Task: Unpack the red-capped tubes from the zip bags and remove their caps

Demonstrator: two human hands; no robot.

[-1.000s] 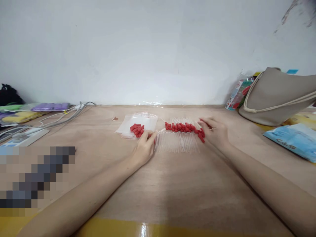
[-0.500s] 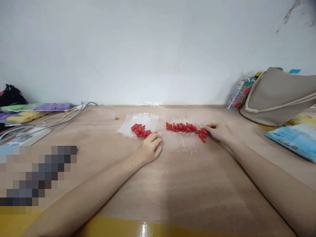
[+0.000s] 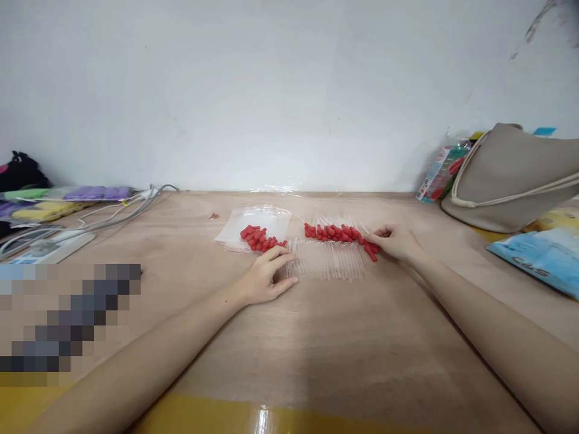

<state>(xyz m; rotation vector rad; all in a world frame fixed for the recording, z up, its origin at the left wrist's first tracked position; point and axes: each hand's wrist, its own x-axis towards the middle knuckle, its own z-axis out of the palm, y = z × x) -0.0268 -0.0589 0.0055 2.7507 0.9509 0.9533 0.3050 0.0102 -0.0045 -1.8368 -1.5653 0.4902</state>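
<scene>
My left hand (image 3: 270, 276) rests on the table with thumb and fingers apart, beside the left end of a row of thin clear sticks (image 3: 325, 259). Its fingertips reach that end, and nothing shows in its grasp. My right hand (image 3: 394, 242) has its fingers drawn together in a pinch at the right end of a line of small red pieces (image 3: 337, 233). What lies between those fingertips is hidden. The red pieces lie across the sticks, whose pale ends show behind them. More red pieces (image 3: 259, 239) sit on clear plastic bags (image 3: 271, 216) behind my left hand.
Cables and a power strip (image 3: 67, 246) lie at the left, near colourful packs (image 3: 97, 193). A grey bag (image 3: 511, 175), a clear bottle (image 3: 443, 169) and a blue tissue pack (image 3: 538, 259) stand or lie at the right. A white wall (image 3: 289, 96) bounds the table's back.
My left hand has opened, its thumb moving down away from the fingers, and has shifted slightly left. My right fingertips have moved a little left over the end red pieces.
</scene>
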